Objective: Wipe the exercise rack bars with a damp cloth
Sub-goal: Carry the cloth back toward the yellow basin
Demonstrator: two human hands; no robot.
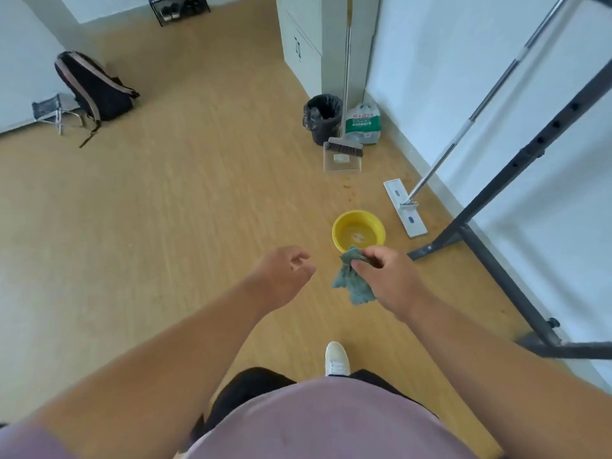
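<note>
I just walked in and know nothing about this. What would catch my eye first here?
Probably the bright yellow basin on the wooden floor, straight ahead of the person. Just in front of it the right hand holds a crumpled blue-green cloth, while the left hand hangs empty beside it. On the right stands the dark exercise rack by the white wall.

A crumpled grey-green cloth (352,279) hangs at centre right of the frame, pinched at its top, its loose folds drooping down and to the right, off the floor. Just above it in the frame stands a round yellow basin (358,230) on the wooden floor, upright, with a little water in its bottom; the cloth's upper corner overlaps the basin's near rim in the view. The dark metal exercise rack (516,160) fills the right edge: a slanted bar with a row of holes, and floor bars running toward lower right
</note>
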